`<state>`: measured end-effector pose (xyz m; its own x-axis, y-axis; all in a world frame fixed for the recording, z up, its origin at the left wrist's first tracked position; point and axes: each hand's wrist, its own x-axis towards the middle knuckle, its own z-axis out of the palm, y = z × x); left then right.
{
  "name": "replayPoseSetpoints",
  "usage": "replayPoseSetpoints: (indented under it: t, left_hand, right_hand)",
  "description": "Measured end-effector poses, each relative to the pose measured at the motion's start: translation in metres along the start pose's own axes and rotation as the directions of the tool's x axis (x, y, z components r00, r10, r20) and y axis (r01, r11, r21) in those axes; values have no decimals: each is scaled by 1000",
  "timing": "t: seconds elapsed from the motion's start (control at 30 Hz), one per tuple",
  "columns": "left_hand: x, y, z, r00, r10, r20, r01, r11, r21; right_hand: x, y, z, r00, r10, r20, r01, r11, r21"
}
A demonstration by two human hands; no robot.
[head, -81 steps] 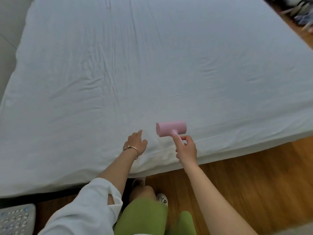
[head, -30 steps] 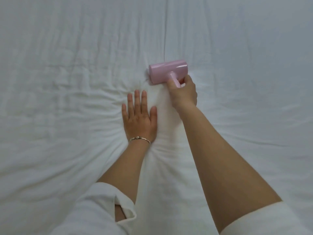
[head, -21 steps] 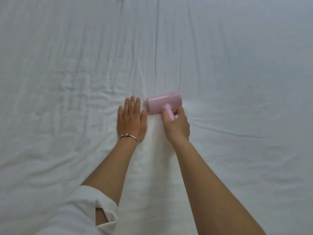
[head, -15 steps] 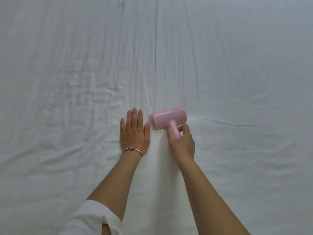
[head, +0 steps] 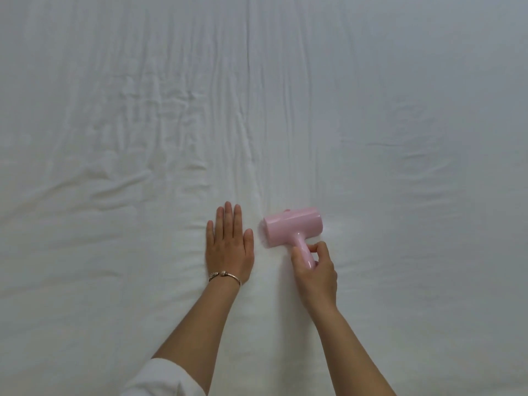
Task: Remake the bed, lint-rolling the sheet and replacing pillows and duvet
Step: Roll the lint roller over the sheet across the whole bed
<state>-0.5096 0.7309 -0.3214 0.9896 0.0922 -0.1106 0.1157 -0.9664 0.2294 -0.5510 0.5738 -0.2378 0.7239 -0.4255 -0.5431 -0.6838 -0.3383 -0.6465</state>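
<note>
two bare forearms come in from the lower edge of the frame. the left hand (head: 230,247) has no ring that can be seen, and its nails are short and without visible polish. on the left wrist there is a thin metal bangle (head: 225,275), silver in tone, open at the top where two small ornamented ends meet. higher on the left arm, in the lower left part of the frame, a white sleeve (head: 160,380) is rolled or pushed up above the elbow; the cloth looks plain and soft, with folds. the right hand (head: 315,277) and its forearm are bare, with no jewellery and no sleeve in view.
</note>
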Motion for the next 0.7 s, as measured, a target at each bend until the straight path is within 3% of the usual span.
replayPoseSetpoints:
  t: [0.47, 0.7]
  left_hand:
    - [-219, 26, 27, 997, 8, 74, -11, 999, 44]
    - [-305, 31, 35, 982, 55, 181, -70, 995, 74]
  right_hand:
    - [-139, 179, -68, 996, -25, 84, 24, 1000, 10]
    - [-207, 265, -105, 995, 63, 79, -57, 995, -77]
